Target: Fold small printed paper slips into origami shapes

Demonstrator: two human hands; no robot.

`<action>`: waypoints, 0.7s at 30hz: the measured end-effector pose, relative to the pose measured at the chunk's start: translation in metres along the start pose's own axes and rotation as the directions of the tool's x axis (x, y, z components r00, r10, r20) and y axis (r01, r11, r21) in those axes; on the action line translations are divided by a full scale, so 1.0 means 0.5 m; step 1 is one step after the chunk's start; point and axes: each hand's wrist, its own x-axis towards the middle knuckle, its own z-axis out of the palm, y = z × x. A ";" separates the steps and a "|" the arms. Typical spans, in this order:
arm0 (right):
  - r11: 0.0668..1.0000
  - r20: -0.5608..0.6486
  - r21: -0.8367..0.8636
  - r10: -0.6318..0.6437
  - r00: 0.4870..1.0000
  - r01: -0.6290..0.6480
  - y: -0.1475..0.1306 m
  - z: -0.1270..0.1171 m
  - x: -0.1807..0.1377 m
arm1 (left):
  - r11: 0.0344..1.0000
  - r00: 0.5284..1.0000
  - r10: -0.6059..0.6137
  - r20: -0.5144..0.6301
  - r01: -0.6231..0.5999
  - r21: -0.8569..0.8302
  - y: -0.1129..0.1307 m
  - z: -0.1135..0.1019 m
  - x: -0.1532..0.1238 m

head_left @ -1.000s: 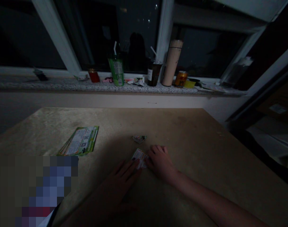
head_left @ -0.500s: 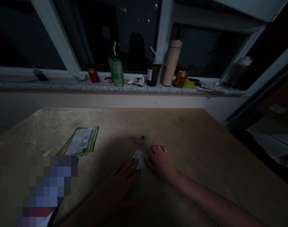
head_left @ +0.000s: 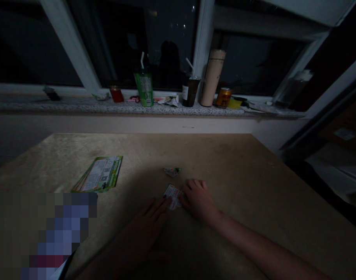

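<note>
A small piece of printed paper (head_left: 173, 195), white with colored print and creases, lies on the brown table in front of me. My left hand (head_left: 147, 225) reaches in from the lower left, open, its fingers stretched flat and the fingertips on the paper's left edge. Curled fingers show on my right hand (head_left: 199, 200), which rests on the table with its thumb side at the paper's right edge and covers that edge. Just beyond lies a small folded paper piece (head_left: 172, 171). Shadow darkens both hands.
At left lies a fanned stack of green-and-white printed cards (head_left: 100, 175); a blurred-out object (head_left: 69, 225) sits nearer me. The granite windowsill (head_left: 166, 111) bears a green cup (head_left: 144, 87), a dark cup (head_left: 189, 93), a beige flask (head_left: 213, 79), an orange can (head_left: 223, 98) and a red jar (head_left: 116, 94).
The left fingers have drawn back very slightly from the paper. The right hand and the paper look almost the same; the whole view has shifted a little.
</note>
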 end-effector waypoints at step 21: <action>1.000 -0.010 0.010 -0.009 1.000 0.009 0.002 -0.001 0.000 | 0.998 0.999 -0.034 0.026 0.036 -0.051 0.003 -0.014 0.011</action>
